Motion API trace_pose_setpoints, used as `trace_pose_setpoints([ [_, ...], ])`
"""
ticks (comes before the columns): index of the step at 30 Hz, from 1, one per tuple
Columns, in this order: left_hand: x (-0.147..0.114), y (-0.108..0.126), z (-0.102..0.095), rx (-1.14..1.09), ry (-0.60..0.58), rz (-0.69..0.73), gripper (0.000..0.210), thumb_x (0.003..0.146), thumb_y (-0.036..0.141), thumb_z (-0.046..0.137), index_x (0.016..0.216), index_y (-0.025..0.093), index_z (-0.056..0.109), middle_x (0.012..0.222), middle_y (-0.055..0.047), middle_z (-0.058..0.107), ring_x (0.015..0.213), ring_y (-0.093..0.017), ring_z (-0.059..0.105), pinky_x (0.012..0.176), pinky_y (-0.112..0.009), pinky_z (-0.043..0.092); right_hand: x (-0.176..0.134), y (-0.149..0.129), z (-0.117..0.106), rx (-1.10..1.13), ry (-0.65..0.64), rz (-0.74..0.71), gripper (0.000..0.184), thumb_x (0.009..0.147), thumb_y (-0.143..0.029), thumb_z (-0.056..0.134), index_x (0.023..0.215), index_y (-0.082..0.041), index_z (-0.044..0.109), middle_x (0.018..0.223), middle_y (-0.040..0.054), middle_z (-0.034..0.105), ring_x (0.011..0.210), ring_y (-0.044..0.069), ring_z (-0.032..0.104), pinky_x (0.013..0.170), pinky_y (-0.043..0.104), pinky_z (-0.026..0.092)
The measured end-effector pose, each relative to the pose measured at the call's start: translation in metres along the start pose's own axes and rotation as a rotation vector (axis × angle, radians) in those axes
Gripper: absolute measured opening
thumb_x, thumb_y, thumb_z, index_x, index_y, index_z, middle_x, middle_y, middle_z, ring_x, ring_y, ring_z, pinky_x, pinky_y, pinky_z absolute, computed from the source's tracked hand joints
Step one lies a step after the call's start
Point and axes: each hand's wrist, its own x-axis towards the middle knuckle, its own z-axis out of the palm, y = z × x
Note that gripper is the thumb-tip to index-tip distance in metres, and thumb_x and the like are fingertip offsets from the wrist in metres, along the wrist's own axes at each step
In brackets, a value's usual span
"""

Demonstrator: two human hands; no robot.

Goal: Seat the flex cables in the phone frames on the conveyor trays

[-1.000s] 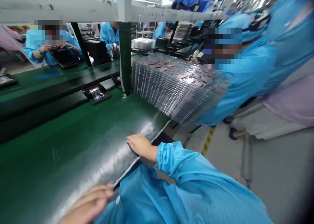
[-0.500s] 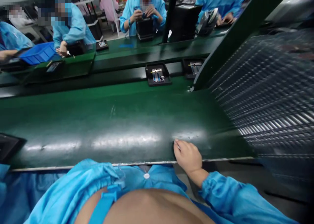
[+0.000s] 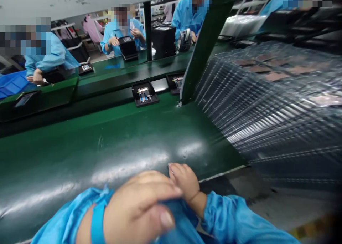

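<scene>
My left hand (image 3: 141,201), with a blue band round its wrist, is close to the camera at bottom centre. Its fingers stretch to the right and its thumb stands apart below, with nothing seen between them. Just beyond its fingertips, my right hand (image 3: 184,179) rests at the near edge of the green tabletop (image 3: 107,144). The right fingers are curled closed. A small pale spot shows by the thumb, and whatever they may hold is hidden.
Black trays (image 3: 153,98) holding small parts lie along the channel beyond the tabletop. A green post (image 3: 199,55) rises at right, beside a tall stack of clear plastic trays (image 3: 267,115). Co-workers in blue sit opposite, near a stack of black trays (image 3: 163,40).
The view has swung to the right. My left hand has come up into clear view beside my right hand, which stays at the table edge with its fingers curled.
</scene>
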Motion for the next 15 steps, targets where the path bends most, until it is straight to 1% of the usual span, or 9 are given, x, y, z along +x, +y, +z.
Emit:
trace_pose_setpoints([
  [2,0.01,-0.034,-0.001,0.253,-0.095,-0.131,0.042,0.086,0.048,0.035,0.105,0.021,0.062,0.098,-0.009,0.066,0.094,-0.023,0.06,0.086,-0.037,0.048,-0.002,-0.001,0.003,0.039,0.029,0.032,0.021,0.086,-0.014,0.044,0.084,-0.017,0.064,0.082,0.0034,0.066,0.072,0.017,0.054,0.07,0.029,0.039],
  [3,0.014,-0.054,-0.001,0.373,-0.121,-0.232,0.045,0.085,0.047,0.034,0.104,0.019,0.063,0.099,-0.011,0.066,0.095,-0.025,0.059,0.088,-0.042,0.047,-0.002,-0.001,0.005,0.053,0.048,0.04,0.02,0.085,-0.014,0.045,0.084,-0.018,0.064,0.082,0.0032,0.066,0.072,0.017,0.054,0.072,0.029,0.039],
  [4,0.016,-0.076,-0.001,0.451,-0.173,-0.327,0.046,0.085,0.046,0.033,0.105,0.016,0.062,0.101,-0.013,0.065,0.097,-0.027,0.059,0.089,-0.044,0.045,-0.003,-0.001,0.007,0.064,0.062,0.041,0.019,0.085,-0.013,0.045,0.084,-0.017,0.063,0.082,0.0032,0.066,0.073,0.017,0.054,0.073,0.029,0.039],
  [5,0.017,-0.098,-0.001,0.487,-0.214,-0.414,0.047,0.085,0.044,0.033,0.107,0.015,0.062,0.104,-0.013,0.065,0.099,-0.027,0.058,0.091,-0.044,0.044,-0.004,-0.001,0.009,0.072,0.065,0.038,0.019,0.085,-0.013,0.045,0.084,-0.017,0.063,0.082,0.0032,0.066,0.074,0.017,0.054,0.074,0.029,0.039],
  [6,0.016,-0.118,-0.002,0.499,-0.224,-0.501,0.047,0.085,0.043,0.032,0.11,0.014,0.06,0.109,-0.012,0.063,0.104,-0.025,0.056,0.094,-0.04,0.042,-0.004,-0.001,0.01,0.079,0.055,0.037,0.018,0.085,-0.013,0.046,0.085,-0.017,0.063,0.083,0.0033,0.065,0.076,0.017,0.054,0.075,0.029,0.039],
  [8,0.012,-0.152,-0.007,0.529,-0.162,-0.688,0.048,0.085,0.041,0.031,0.116,0.014,0.056,0.117,-0.009,0.059,0.11,-0.02,0.053,0.098,-0.031,0.039,-0.005,-0.002,0.012,0.088,0.025,0.042,0.016,0.084,-0.012,0.047,0.087,-0.017,0.062,0.085,0.0031,0.065,0.079,0.017,0.055,0.077,0.03,0.039],
  [10,0.003,-0.176,-0.013,0.572,-0.079,-0.827,0.05,0.085,0.04,0.028,0.118,0.012,0.054,0.119,-0.008,0.058,0.113,-0.018,0.051,0.098,-0.027,0.038,-0.005,-0.002,0.012,0.089,0.005,0.046,0.016,0.084,-0.012,0.047,0.088,-0.017,0.062,0.086,0.0033,0.065,0.08,0.017,0.055,0.077,0.03,0.039],
  [12,-0.007,-0.191,-0.018,0.621,-0.023,-0.899,0.052,0.085,0.038,0.026,0.118,0.007,0.054,0.121,-0.012,0.056,0.115,-0.023,0.049,0.099,-0.032,0.037,-0.004,-0.003,0.011,0.083,0.0,0.042,0.016,0.084,-0.012,0.047,0.088,-0.017,0.062,0.085,0.004,0.065,0.08,0.017,0.056,0.076,0.03,0.039],
  [15,-0.021,-0.204,-0.022,0.701,0.037,-0.943,0.055,0.083,0.032,0.025,0.117,0.0,0.052,0.124,-0.02,0.051,0.12,-0.03,0.043,0.103,-0.042,0.03,-0.002,-0.003,0.011,0.06,-0.001,0.037,0.016,0.083,-0.012,0.047,0.088,-0.017,0.062,0.083,0.003,0.065,0.076,0.017,0.055,0.074,0.03,0.039],
])
